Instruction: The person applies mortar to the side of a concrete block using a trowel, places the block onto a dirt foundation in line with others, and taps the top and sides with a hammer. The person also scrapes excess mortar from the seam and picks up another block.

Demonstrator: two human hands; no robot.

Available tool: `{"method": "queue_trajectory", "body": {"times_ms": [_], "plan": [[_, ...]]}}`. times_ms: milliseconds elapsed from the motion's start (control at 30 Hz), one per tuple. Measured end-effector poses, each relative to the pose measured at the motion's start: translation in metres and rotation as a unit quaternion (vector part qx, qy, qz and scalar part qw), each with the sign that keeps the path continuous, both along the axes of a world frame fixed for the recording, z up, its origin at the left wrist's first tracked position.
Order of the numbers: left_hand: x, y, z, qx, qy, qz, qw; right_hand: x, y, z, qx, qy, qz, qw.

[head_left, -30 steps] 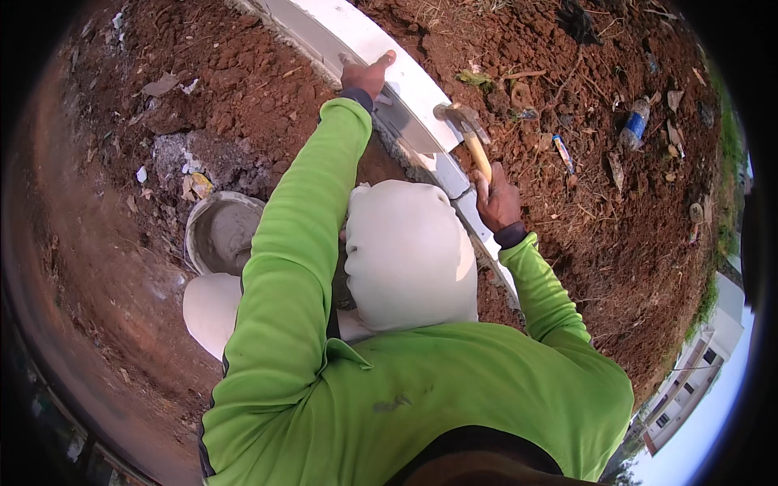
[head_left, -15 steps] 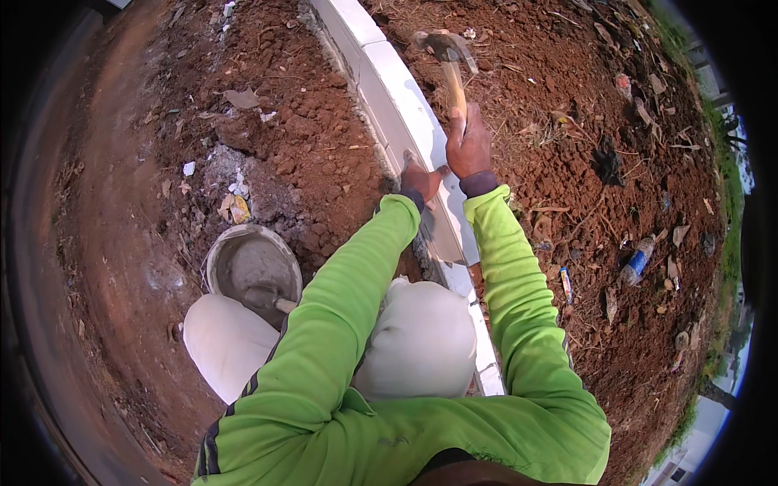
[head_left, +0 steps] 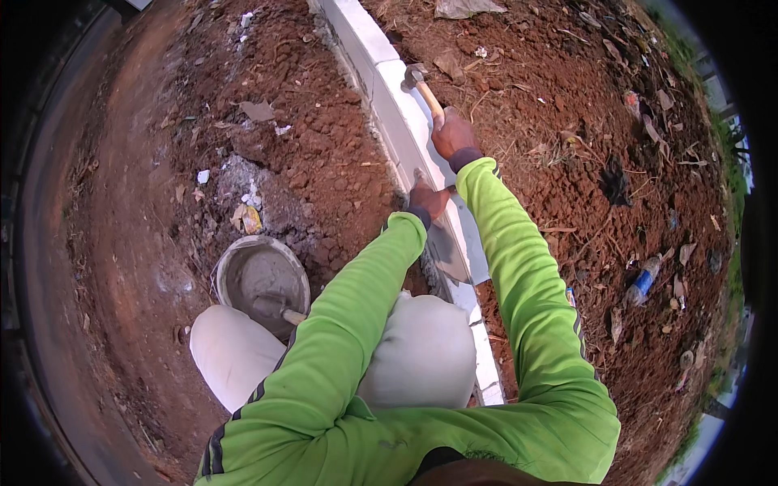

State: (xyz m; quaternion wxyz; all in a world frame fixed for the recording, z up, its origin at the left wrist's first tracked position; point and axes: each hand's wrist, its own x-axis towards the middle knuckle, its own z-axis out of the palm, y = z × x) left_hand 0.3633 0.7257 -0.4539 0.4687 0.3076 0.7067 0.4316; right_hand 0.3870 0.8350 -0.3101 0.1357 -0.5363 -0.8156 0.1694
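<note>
The right grip [head_left: 456, 136] was closed around the wooden handle of a claw hammer [head_left: 428, 98], whose head, beyond the fingers, was over the far end of a white wall block [head_left: 416, 120]; contact could not be told. The left grip [head_left: 427, 198] lay against the block's left side, nearer the body; its spread could not be told. A bucket [head_left: 263, 241] of grey mortar sat well to the left.
</note>
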Motion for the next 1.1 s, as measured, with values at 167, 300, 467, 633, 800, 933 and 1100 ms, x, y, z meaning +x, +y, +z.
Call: {"method": "queue_trajectory", "body": {"times_ms": [167, 300, 467, 633, 800, 933, 1100], "plan": [[0.003, 0.001, 0.019, 0.006, 0.047, -0.025, 0.999, 0.001, -0.009, -0.010, -0.010, -0.024, -0.043, 0.999], [0.003, -0.003, 0.034, -0.011, 0.035, -0.042, 0.998, 0.006, 0.004, -0.001, -0.012, -0.017, -0.037, 0.999], [0.009, -0.004, 0.031, -0.010, 0.050, -0.060, 0.997, 0.010, 0.005, -0.003, -0.014, -0.020, -0.028, 0.999], [-0.002, 0.001, 0.012, 0.014, 0.057, -0.062, 0.996, 0.004, -0.007, -0.017, -0.002, -0.010, -0.067, 0.998], [0.005, -0.008, 0.036, -0.005, 0.004, -0.026, 1.000, 0.019, 0.001, -0.017, -0.003, -0.009, -0.040, 0.999], [0.000, -0.005, 0.039, -0.012, 0.010, -0.027, 1.000, 0.017, -0.006, -0.018, -0.003, -0.016, -0.040, 0.999], [0.002, -0.004, 0.042, -0.018, -0.009, -0.026, 0.999, 0.019, -0.018, -0.018, -0.006, -0.006, -0.052, 0.999]]}}
